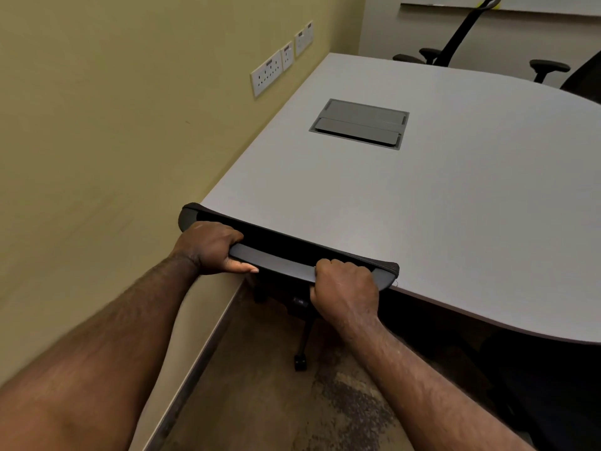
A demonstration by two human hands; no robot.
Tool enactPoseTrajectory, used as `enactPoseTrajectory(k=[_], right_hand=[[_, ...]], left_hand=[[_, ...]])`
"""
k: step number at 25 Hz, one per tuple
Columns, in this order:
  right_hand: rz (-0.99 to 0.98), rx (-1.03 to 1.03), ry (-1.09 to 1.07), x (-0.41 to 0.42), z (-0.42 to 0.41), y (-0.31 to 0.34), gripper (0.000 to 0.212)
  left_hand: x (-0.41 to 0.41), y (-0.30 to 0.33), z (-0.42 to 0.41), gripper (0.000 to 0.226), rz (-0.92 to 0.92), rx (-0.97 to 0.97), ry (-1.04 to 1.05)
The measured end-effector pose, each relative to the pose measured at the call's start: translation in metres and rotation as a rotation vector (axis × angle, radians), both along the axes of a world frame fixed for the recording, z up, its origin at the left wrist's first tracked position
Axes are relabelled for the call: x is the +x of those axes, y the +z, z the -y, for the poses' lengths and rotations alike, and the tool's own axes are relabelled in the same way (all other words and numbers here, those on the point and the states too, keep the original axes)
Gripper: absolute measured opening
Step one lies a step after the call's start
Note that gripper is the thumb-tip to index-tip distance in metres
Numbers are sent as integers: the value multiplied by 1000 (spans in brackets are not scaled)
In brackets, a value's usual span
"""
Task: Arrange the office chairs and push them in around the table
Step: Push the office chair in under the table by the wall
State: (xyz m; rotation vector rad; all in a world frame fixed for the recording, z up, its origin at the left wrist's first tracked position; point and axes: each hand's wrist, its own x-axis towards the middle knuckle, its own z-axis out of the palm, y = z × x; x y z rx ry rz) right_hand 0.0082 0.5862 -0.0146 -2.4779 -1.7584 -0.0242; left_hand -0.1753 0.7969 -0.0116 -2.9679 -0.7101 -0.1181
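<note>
A black office chair (283,245) stands against the near edge of the grey table (471,206), its back top rail level with the tabletop. My left hand (211,247) grips the left part of that rail and my right hand (346,284) grips the right part. The chair's seat is hidden under the table; one leg with a caster (300,362) shows below. Another black chair (455,37) stands at the far end of the table, and a third chair (582,79) sits at the far right.
A yellow-green wall (113,141) with several white sockets (268,74) runs close along the table's left side. A grey cable hatch (361,123) is set in the tabletop. A dark chair shape (559,392) fills the lower right. Brown carpet (276,411) lies underfoot.
</note>
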Motion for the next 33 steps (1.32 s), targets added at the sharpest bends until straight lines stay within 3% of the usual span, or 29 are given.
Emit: enactPoseTrajectory(k=[17, 21, 25, 33], right_hand=[[-13, 77, -13, -4, 11, 1, 21], [104, 222, 4, -1, 31, 4, 51], [74, 200, -14, 10, 56, 12, 82], [72, 230, -137, 65, 134, 55, 87]], left_hand=[[-5, 1, 9, 78, 112, -24, -26], [-8, 1, 27, 78, 230, -82, -9], [13, 18, 50, 79, 344, -85, -48], [112, 68, 116, 72, 480, -65, -217]])
